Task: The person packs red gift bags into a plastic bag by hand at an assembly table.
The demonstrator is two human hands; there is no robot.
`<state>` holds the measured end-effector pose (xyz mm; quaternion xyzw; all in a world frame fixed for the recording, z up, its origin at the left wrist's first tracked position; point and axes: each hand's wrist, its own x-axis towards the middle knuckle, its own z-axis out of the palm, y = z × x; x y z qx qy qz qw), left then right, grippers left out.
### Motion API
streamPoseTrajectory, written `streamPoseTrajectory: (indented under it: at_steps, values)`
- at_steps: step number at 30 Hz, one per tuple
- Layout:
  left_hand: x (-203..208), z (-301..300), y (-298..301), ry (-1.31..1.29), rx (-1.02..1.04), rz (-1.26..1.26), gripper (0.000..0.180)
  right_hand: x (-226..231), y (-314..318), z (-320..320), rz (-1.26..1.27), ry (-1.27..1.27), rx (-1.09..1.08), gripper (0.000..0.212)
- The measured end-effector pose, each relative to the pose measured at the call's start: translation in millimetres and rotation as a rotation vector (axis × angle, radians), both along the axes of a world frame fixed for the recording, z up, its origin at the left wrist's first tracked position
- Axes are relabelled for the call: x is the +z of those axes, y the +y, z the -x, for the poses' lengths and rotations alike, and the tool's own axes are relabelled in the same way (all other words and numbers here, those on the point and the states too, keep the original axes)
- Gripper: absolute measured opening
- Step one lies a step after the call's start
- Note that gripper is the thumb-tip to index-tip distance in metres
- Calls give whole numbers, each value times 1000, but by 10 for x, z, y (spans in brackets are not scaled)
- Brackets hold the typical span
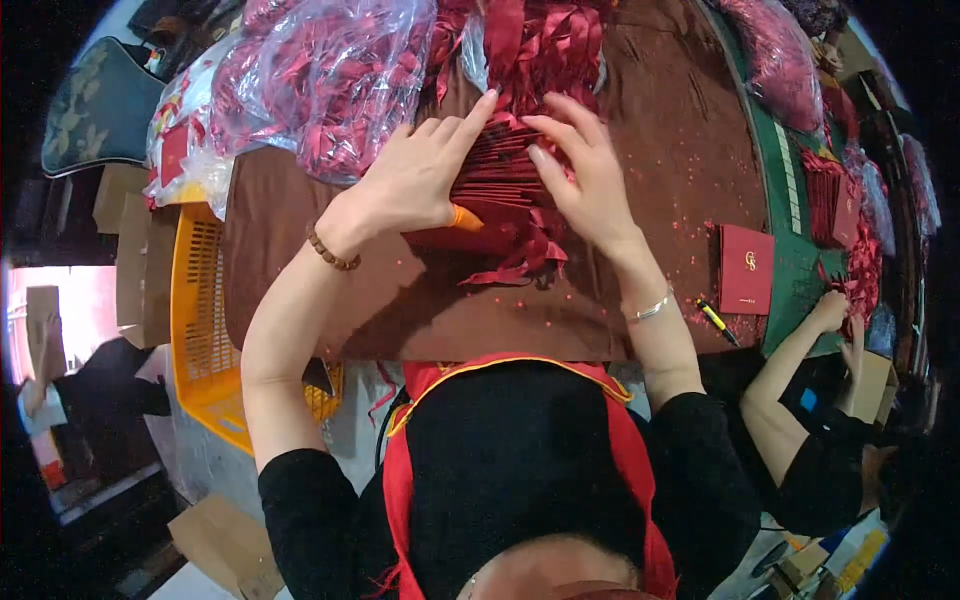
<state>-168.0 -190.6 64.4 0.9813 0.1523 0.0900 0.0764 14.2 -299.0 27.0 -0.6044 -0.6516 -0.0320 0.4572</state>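
Observation:
A row of dark red folded cards (pixel 495 170) stands packed on edge on the brown cloth, with red ribbons (pixel 530 258) trailing from its near end. My left hand (pixel 420 170) lies along the left side of the row, index finger stretched forward, thumb apart at the near end. An orange finger cot (pixel 465 218) covers that thumb's tip. At the right side of the row, my right hand (pixel 585 175) has its fingers spread, close to the card edges. Neither hand is closed round a card. Beyond the fingertips lies a thick bundle of red ribbons (pixel 545 50).
Clear plastic bags of red ribboned pieces (pixel 330 80) fill the far left. A red card (pixel 745 270) and a yellow-black pen (pixel 717 322) lie to the right. A yellow crate (pixel 200 300) stands left of the table. Right, a co-worker's hands (pixel 835 315) handle red ribbons.

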Motion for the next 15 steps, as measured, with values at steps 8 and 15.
streamPoseTrajectory:
  at_steps: [8, 15]
  values:
    - [14, -1, 18, 16, 13, 37, 115, -292, -14, -36, 111, 576, 142, 31]
    - [32, -21, -10, 7, 5, 3, 117, -622, -90, -152, 244, 426, 184, 35]
